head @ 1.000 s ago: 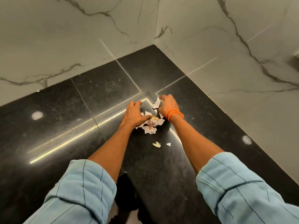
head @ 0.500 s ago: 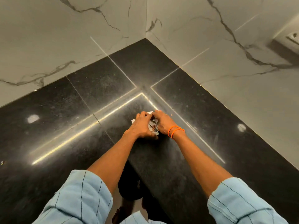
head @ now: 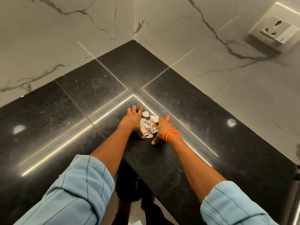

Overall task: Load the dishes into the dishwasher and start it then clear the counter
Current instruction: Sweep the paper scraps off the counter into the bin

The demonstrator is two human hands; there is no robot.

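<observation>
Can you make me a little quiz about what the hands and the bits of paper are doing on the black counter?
1. True or false: the paper scraps lie between the left hand and the right hand.
2. Which wrist wears the orange bands? A left, B right.
3. Fill in: the fingers of both hands are spread ____ on the counter.

Key: 1 true. 2 B. 3 flat.
</observation>
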